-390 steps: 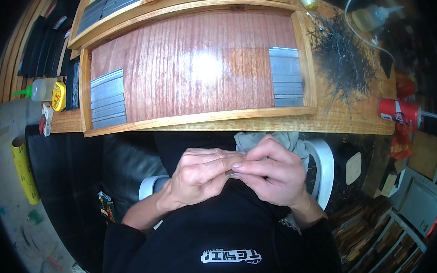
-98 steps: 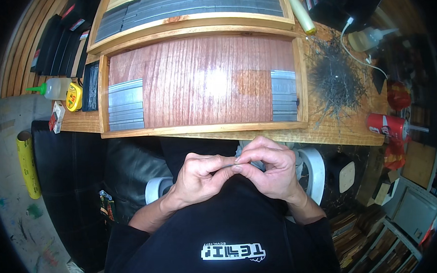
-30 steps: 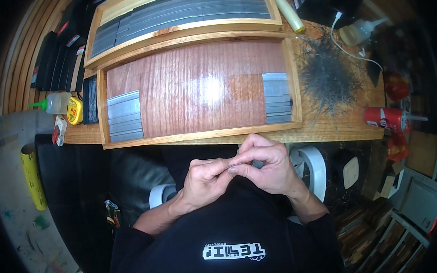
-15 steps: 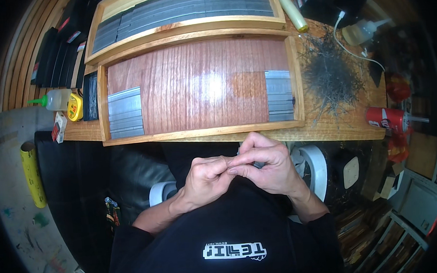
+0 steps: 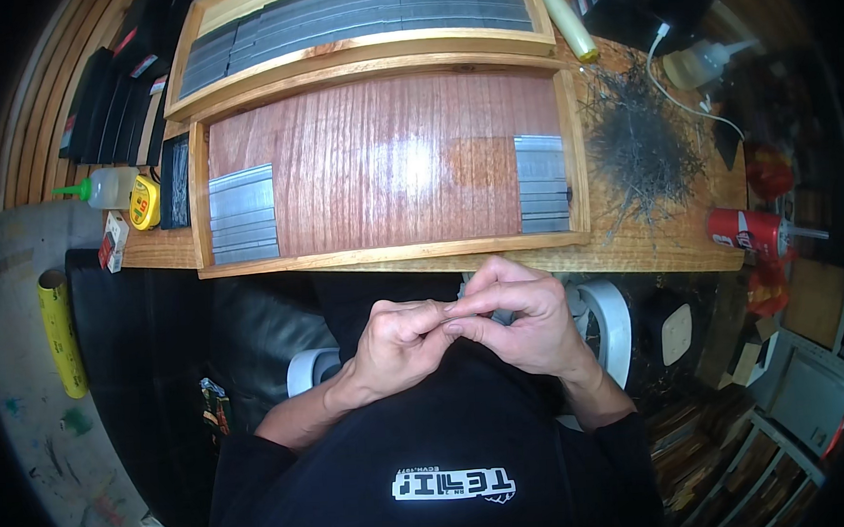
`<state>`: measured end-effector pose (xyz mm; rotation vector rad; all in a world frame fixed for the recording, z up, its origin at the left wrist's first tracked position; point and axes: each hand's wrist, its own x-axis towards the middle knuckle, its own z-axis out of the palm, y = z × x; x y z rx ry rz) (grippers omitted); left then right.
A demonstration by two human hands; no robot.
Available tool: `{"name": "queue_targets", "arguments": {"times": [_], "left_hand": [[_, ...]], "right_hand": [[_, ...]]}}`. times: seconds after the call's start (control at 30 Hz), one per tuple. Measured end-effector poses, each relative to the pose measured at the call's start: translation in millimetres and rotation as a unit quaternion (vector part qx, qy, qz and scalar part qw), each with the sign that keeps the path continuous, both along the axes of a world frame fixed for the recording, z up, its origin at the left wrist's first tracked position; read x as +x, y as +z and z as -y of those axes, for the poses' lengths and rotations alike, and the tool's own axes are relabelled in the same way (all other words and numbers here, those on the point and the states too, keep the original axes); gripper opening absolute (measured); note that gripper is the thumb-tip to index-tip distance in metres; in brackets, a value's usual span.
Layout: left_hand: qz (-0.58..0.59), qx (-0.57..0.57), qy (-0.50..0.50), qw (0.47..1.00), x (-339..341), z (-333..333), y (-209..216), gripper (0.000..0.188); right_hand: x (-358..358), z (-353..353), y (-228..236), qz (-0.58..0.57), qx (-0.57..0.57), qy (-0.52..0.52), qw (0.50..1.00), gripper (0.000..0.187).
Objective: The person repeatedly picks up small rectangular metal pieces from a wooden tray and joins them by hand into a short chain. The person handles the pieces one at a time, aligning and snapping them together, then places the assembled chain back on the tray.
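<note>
One group of flat grey strips (image 5: 243, 213) lies at the left end of the front wooden tray (image 5: 393, 256) and a second group (image 5: 541, 183) at its right end; between them the reddish board (image 5: 339, 144) shows, no strips laid there yet. Behind that tray, the rear wooden tray (image 5: 373, 48) seems further along, with grey rows (image 5: 380, 10) across most of it. On the tray's near side, left hand (image 5: 402, 346) and right hand (image 5: 520, 320) meet, fingertips pinched on a thin sliver (image 5: 448, 320), mostly hidden, its finish impossible to tell
</note>
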<state>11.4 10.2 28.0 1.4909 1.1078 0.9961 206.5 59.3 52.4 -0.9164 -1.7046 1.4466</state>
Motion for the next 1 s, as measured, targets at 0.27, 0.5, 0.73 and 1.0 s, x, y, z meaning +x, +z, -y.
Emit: {"name": "queue_targets", "arguments": {"times": [0.27, 0.5, 0.73, 1.0], "left_hand": [[0.004, -0.004, -0.005, 1.000, -1.3, -1.5, 2.8, 0.003], [0.017, -0.021, -0.013, 1.000, -2.1, -2.1, 4.6, 0.013], [0.005, -0.027, -0.022, 0.999, -3.8, -2.3, 5.1, 0.016], [0.018, -0.029, -0.017, 0.999, -1.0, -3.1, 6.6, 0.018]], "right_hand": [[-0.2, -1.1, 1.3, 0.002, 0.004, -0.001, 1.000, 0.014], [0.8, -2.4, 3.3, 0.005, -0.003, 0.001, 1.000, 0.013], [2.0, -3.0, 4.3, 0.014, 0.003, 0.003, 1.000, 0.013], [2.6, -1.9, 9.9, 0.036, 0.037, -0.001, 0.999, 0.014]]}}
